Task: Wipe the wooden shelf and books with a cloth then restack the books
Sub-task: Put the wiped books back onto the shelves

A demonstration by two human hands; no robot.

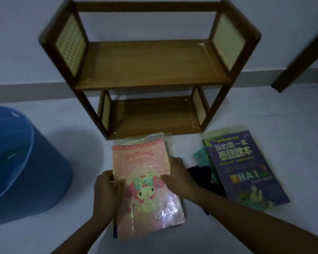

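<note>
A small two-tier wooden shelf with woven side panels stands empty against the wall. In front of it on the floor lies a stack of books topped by a pink My Melody book in a shiny cover. My left hand grips the stack's left edge, thumb on the cover. My right hand grips its right edge. A dark cloth lies just right of my right hand. A purple Thai language book tops a second pile on the right.
A large blue plastic bucket stands at the left. A dark wooden furniture leg slants down at the upper right. The floor is pale, with a grey skirting along the wall.
</note>
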